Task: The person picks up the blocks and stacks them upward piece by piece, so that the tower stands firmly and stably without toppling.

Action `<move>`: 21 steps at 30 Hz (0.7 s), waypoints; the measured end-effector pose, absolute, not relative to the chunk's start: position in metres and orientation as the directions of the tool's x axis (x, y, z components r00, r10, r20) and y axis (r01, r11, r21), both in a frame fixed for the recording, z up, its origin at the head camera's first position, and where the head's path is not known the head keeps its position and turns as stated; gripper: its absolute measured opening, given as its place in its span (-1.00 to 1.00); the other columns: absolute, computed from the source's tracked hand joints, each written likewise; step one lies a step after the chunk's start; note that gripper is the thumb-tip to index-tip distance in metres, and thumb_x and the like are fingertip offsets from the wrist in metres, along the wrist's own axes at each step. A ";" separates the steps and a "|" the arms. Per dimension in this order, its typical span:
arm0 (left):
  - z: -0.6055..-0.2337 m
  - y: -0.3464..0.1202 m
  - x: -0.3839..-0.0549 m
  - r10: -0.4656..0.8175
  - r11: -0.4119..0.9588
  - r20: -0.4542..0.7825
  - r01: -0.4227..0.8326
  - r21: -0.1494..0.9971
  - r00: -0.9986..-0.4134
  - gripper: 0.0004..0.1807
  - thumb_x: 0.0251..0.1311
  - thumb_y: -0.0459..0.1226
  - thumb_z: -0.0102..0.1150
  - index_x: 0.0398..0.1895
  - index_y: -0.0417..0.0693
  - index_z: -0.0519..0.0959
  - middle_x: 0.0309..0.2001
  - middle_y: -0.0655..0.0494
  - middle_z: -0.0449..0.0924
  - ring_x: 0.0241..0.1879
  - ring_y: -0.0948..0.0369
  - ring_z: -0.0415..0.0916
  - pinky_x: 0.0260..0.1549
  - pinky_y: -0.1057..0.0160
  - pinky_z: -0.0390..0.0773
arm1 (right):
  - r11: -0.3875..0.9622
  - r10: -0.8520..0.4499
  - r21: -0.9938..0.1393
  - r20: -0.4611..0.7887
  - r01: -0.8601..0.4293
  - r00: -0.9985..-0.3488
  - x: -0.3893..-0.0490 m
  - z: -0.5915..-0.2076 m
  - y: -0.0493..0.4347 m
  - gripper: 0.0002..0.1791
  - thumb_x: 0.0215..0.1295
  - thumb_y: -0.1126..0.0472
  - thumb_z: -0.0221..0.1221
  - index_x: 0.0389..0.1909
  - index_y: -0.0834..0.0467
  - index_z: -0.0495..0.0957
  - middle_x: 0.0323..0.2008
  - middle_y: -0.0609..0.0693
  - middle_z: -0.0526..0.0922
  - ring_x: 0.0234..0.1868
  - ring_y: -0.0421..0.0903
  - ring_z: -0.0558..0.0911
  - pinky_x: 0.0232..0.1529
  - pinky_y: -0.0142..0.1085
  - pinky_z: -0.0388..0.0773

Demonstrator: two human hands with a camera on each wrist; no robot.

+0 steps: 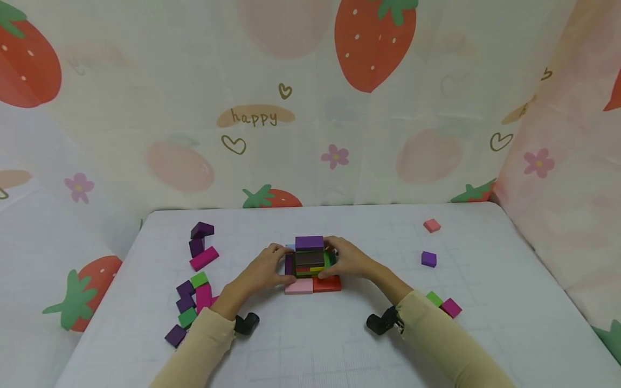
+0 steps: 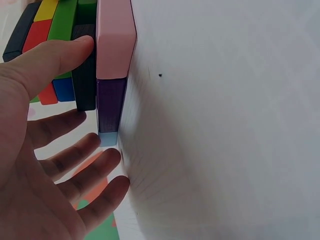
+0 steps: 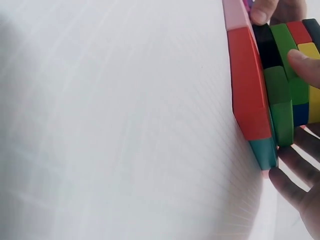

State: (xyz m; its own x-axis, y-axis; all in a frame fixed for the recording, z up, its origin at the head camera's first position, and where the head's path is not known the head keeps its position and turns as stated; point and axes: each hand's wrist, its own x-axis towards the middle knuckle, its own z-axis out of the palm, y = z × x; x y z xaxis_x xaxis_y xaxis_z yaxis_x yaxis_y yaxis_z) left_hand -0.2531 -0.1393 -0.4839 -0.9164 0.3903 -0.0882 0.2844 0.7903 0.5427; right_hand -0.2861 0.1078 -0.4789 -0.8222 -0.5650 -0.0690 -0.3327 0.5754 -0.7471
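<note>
On the desk (image 1: pixel 310 350), gripped the stack (image 1: pixel 309 259) from both sides with left hand (image 1: pixel 263 268) and right hand (image 1: pixel 354 261), probably to straighten it.

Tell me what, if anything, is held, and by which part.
The block stack: left grip and right grip cup its sides, thumbs on its front. A firm hold cannot be confirmed.
</note>
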 end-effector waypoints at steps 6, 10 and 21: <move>-0.480 -0.145 -0.252 0.401 0.796 -0.119 0.281 0.537 -0.908 -0.17 0.04 -0.06 0.43 0.38 -0.05 0.31 0.27 -0.10 0.35 0.25 0.00 0.32 0.28 -0.07 0.40 | 0.575 -0.568 -0.747 -0.070 -0.335 -0.820 -0.287 -0.479 0.106 -0.16 -0.07 0.07 0.50 0.25 0.24 0.37 0.09 0.12 0.55 0.15 0.04 0.49 0.25 0.02 0.43; -0.470 -0.157 -0.249 0.411 0.791 -0.126 0.284 0.542 -0.903 -0.16 0.07 0.00 0.39 0.40 -0.04 0.28 0.33 -0.12 0.31 0.32 -0.05 0.27 0.29 -0.13 0.37 | 0.586 -0.564 -0.739 -0.077 -0.333 -0.822 -0.286 -0.479 0.106 -0.15 -0.07 0.06 0.50 0.24 0.24 0.37 0.10 0.12 0.55 0.16 0.04 0.48 0.26 0.02 0.43; -0.441 -0.222 -0.235 0.308 0.812 -0.061 0.228 0.537 -0.950 -0.36 0.22 -0.05 0.23 0.30 -0.18 0.40 0.31 -0.25 0.37 0.33 -0.23 0.22 0.25 -0.30 0.30 | 0.618 -0.546 -0.713 -0.088 -0.330 -0.833 -0.286 -0.481 0.104 -0.13 -0.08 0.05 0.51 0.26 0.26 0.36 0.11 0.11 0.55 0.17 0.03 0.47 0.28 0.01 0.42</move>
